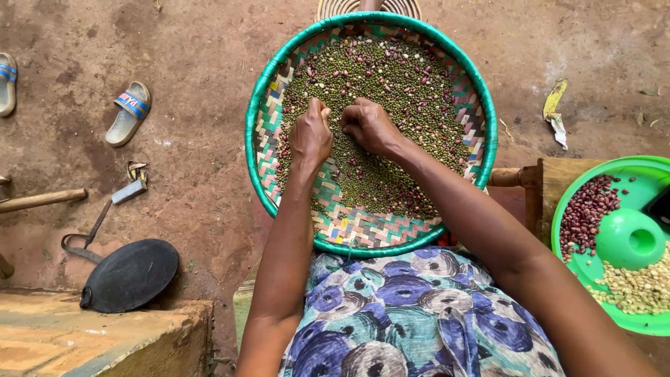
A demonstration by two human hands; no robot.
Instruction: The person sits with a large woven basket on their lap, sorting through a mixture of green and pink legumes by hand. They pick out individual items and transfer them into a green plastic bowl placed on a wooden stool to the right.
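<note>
A round woven tray with a green rim (pixel 259 91) rests on my lap, holding a spread of small green grains mixed with reddish and pale beans (pixel 391 77). My left hand (pixel 310 134) and my right hand (pixel 370 126) lie side by side on the pile near the tray's middle. Both have their fingers curled down into the grains, fingertips pinching among them. What, if anything, sits between the fingertips is hidden.
A green plastic bowl (pixel 652 167) at the right holds red beans (pixel 586 209), pale kernels (pixel 638 286) and a green cup (pixel 628 239), on a wooden stool (pixel 551 183). On the dirt floor lie sandals (pixel 129 112), a black pan (pixel 129 274) and a wooden handle (pixel 42 200).
</note>
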